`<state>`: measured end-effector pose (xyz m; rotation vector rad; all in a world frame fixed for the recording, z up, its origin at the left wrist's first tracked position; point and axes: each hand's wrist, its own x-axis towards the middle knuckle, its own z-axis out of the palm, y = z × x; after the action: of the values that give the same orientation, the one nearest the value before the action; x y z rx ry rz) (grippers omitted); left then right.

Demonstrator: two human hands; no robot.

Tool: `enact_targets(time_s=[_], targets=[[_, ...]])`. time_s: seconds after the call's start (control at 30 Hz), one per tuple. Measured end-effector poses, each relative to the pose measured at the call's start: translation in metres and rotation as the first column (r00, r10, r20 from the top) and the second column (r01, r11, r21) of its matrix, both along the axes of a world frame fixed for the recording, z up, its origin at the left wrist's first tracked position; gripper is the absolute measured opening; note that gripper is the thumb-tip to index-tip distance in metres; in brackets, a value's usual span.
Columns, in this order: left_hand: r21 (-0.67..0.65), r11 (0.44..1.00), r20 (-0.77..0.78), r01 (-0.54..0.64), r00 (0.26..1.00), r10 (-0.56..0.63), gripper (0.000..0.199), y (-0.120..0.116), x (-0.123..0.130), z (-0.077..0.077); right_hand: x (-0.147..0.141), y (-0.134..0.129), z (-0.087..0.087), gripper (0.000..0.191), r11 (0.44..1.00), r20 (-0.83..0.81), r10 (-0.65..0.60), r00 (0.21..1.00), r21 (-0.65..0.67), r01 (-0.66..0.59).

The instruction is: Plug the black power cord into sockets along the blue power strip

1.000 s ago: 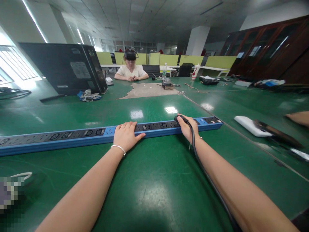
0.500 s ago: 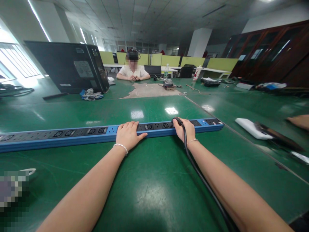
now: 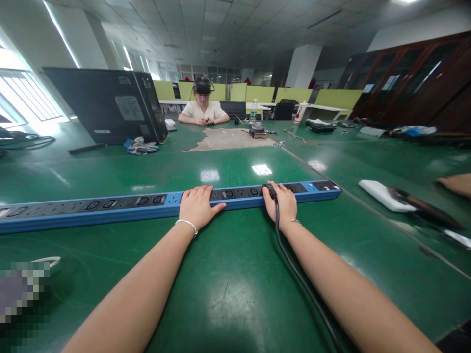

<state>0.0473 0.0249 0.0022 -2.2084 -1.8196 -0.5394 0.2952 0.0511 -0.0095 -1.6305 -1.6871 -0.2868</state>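
Observation:
A long blue power strip (image 3: pixel 235 205) with black socket panels lies across the green table. My left hand (image 3: pixel 198 206) rests over the strip near its middle, fingers across the top and thumb along the front side, gripping it. To its right, my right hand (image 3: pixel 282 203) is closed around a black plug (image 3: pixel 270 189) at the strip's sockets. How deep the plug sits in the socket is hidden by the fingers. From the plug a black power cord (image 3: pixel 294 264) runs down along my right forearm.
A black computer case (image 3: pixel 106 105) stands at the back left, with gloves (image 3: pixel 140 146) beside it. A person (image 3: pixel 203 110) sits across the table. A white object (image 3: pixel 386 195) lies at the right, near another person's hand (image 3: pixel 456 184).
The plug end has tilted lower toward the strip, and the cord has shifted left. My right hand's fingers lie further over the strip. My left hand stays on the strip.

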Motion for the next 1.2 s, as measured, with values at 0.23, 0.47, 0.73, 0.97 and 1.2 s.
enact_targets(time_s=[0.23, 0.47, 0.73, 0.97, 1.2], targets=[[0.016, 1.000, -0.026, -0.004, 1.000, 0.004, 0.067, 0.000, 0.000, -0.001, -0.001, 0.000, 0.001, 0.039, 0.998, -0.010, -0.030, 0.999, -0.047, 0.030], [0.026, 1.000, -0.020, -0.013, 1.000, 0.013, 0.065, 0.001, 0.000, -0.002, 0.000, 0.009, 0.001, 0.038, 0.990, -0.343, 0.131, 0.930, 0.100, -0.102], [0.042, 0.999, -0.005, -0.007, 1.000, 0.007, 0.065, 0.002, 0.001, -0.003, -0.031, -0.001, 0.014, 0.040, 0.957, -0.544, 0.285, 0.789, 0.118, -0.264], [0.078, 0.997, 0.020, 0.011, 1.000, -0.013, 0.063, 0.003, 0.000, -0.004, -0.083, -0.010, 0.019, 0.032, 0.896, -0.388, 0.391, 0.835, -0.044, -0.441], [0.102, 0.995, 0.053, 0.023, 0.998, -0.029, 0.048, 0.003, 0.001, -0.003, -0.115, -0.009, 0.025, 0.030, 0.926, -0.281, 0.306, 0.910, -0.136, -0.353]])
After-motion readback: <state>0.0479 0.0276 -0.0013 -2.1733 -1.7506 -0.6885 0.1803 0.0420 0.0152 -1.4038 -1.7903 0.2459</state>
